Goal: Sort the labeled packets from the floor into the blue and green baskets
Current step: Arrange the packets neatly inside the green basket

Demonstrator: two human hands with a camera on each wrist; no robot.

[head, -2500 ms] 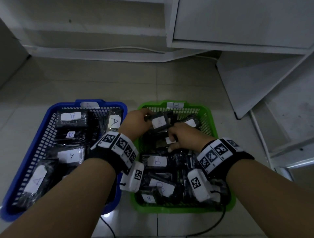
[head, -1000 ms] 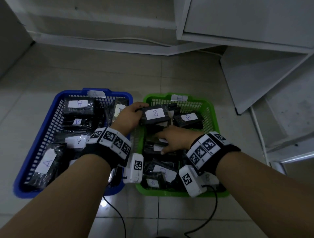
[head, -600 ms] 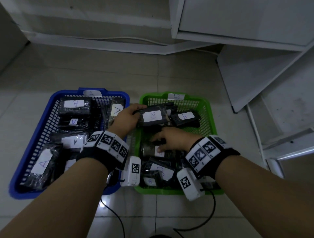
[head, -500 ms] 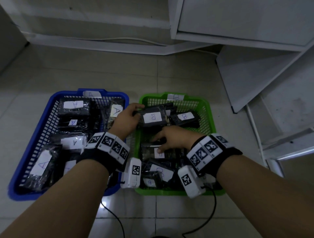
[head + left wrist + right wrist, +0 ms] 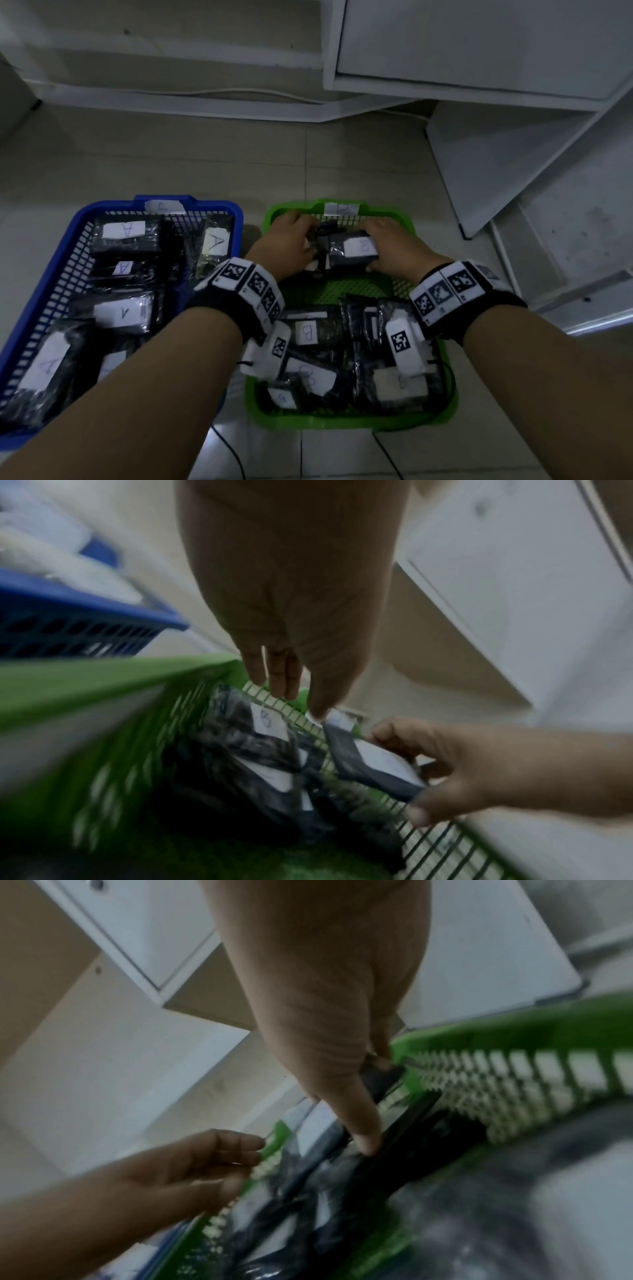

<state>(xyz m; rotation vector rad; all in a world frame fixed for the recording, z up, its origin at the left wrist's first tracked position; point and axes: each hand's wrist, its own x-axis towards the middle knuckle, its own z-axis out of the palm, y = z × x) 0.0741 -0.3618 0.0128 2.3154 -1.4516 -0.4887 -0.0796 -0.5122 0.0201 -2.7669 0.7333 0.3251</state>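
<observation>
Packet (image 5: pixel 352 253) labelled B (black, white sticker) sits at the green basket's (image 5: pixel 342 419) far edge, pinched by the right hand (image 5: pixel 394 248), while the left hand's (image 5: pixel 286 248) straight fingers touch neighbouring packets.

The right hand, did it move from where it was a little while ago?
Yes. The right hand went from the middle of the green basket up to its far end, where it now grips a packet marked B.
</observation>
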